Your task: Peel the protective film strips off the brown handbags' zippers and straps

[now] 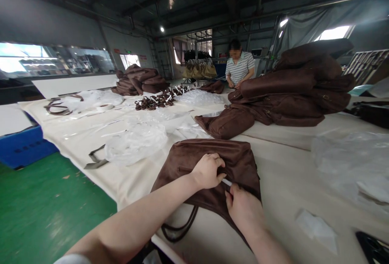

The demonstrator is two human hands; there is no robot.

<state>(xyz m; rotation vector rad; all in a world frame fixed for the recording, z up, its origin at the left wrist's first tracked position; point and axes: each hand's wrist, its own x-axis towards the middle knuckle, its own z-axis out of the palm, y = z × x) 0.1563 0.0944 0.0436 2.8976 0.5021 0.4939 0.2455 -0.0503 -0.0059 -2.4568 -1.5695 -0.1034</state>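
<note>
A dark brown bag (182,154) lies flat on the cloth-covered table in front of me, with a dark cord loop (182,227) hanging from its near edge. My left hand (209,170) rests on the bag with its fingers curled at an opening in the surface. Close beside it, my right hand (244,207) pinches a small white strip (226,182) between thumb and finger. The strip's far end reaches the fingertips of my left hand. What else my left fingers hold is hidden.
Brown bags (285,93) are piled at the right back, more (139,79) at the left back. Clear plastic (136,140) lies left, more (352,166) right. A person (238,67) works across the table (285,166). A blue crate (27,146) stands left.
</note>
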